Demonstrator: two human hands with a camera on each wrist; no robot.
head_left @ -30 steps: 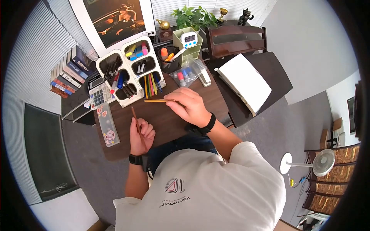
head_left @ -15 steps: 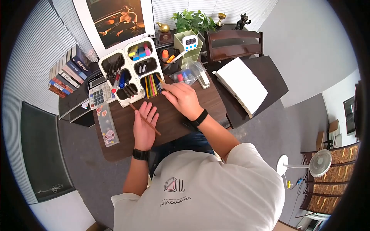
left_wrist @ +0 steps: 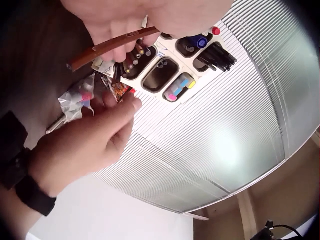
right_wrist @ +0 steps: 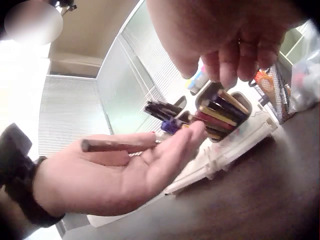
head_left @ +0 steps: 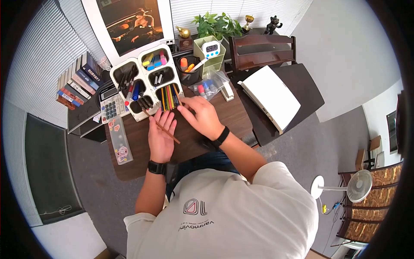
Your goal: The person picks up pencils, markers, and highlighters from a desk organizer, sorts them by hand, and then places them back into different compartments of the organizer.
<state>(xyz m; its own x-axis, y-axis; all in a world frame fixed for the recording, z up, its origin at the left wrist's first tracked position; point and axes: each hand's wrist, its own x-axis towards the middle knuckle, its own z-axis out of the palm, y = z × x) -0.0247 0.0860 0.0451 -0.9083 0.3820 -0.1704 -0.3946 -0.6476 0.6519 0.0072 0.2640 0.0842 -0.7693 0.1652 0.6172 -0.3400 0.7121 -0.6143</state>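
The left hand (head_left: 161, 137) is palm up with fingers extended below the white organizer (head_left: 144, 115); a brown pencil (head_left: 167, 131) lies across it. In the right wrist view that pencil (right_wrist: 120, 145) rests along the left hand (right_wrist: 120, 180), by the thumb. The right hand (head_left: 202, 117) is at the lower right compartment, thumb and fingers apart. Its relaxed fingers hang above the colored pencils (right_wrist: 220, 115) in the right wrist view, with no pencil visibly gripped; exact fingertip contact is unclear. Several colored pencils (head_left: 168, 97) stand in that compartment.
Around the organizer are a calculator (head_left: 113, 108), a stickered case (head_left: 118, 140), a mesh cup (head_left: 188, 77), a clear bag of small bottles (head_left: 210, 85) and a stapler (head_left: 227, 92). A white box (head_left: 271, 99) lies on the dark chair at right.
The right hand has brought a yellowish pencil from in front of the organizer into the lower right compartment and let it go. The left hand has moved up and unfolded its fingers beneath the brown pencil.
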